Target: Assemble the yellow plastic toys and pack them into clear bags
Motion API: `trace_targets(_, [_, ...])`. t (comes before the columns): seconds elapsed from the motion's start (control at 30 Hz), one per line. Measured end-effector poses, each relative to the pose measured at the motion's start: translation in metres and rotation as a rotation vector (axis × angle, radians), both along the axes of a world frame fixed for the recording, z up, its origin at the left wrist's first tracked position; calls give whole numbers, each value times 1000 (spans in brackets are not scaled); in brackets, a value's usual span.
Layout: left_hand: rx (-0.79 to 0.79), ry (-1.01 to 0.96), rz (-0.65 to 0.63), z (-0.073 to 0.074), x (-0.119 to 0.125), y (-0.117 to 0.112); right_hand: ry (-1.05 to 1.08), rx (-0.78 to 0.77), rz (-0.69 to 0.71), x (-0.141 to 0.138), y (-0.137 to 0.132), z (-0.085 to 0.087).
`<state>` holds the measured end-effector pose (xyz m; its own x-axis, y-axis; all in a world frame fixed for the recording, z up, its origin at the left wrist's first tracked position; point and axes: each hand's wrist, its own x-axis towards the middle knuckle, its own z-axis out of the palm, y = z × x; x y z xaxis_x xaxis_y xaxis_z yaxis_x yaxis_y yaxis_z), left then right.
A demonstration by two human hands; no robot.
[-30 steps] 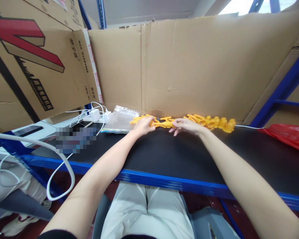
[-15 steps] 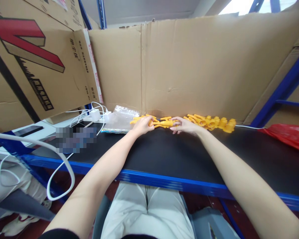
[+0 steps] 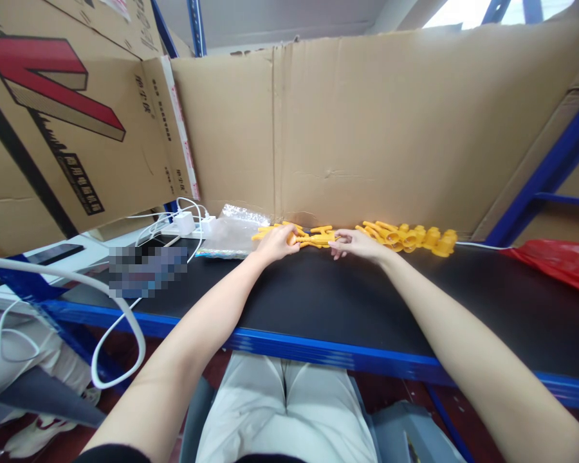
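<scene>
Between my two hands lies a yellow plastic piece (image 3: 321, 239) with a wider body and narrow ends, close above the black tabletop. My left hand (image 3: 277, 243) is closed, its thumb and fingers pinching the piece's left end. At the other end, my right hand (image 3: 356, 244) has its thumb and fingertips on the same piece. More yellow plastic pieces (image 3: 263, 231) lie behind my left hand, partly covered by it. A row of similar yellow parts with round, hollow ends (image 3: 410, 238) rests to the right of my right hand.
A clear plastic bag (image 3: 229, 235) lies left of my left hand. White chargers (image 3: 186, 223) and cables are farther left, near a blurred object (image 3: 147, 270). A red bag (image 3: 560, 263) is at the right. A cardboard sheet (image 3: 367, 128) stands behind the black tabletop (image 3: 318, 296).
My right hand has shifted very slightly left, and the yellow piece between my hands has turned a little. My left hand stays almost where it was.
</scene>
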<state>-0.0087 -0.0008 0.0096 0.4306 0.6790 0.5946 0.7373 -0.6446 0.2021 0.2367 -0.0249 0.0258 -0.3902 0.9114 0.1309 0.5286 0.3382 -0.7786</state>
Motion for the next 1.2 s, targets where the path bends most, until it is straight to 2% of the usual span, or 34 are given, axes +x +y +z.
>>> trace_targets(0.2, [-17, -7, -17, 1, 0, -1, 65, -77, 37, -3, -2, 1])
trace_targets(0.47, [-79, -23, 3, 2, 1, 0, 45, -87, -15, 1, 4, -3])
trace_targets(0.77, [-51, -11, 18, 1, 1, 1, 149, -19, -11, 4, 10, -7])
trace_targets(1.07, [-33, -1, 21, 1, 1, 0, 100, -39, -7, 2, 5, -3])
trace_targets(1.2, [-13, 3, -1, 2, 2, -3, 131, -101, -2, -1, 0, 0])
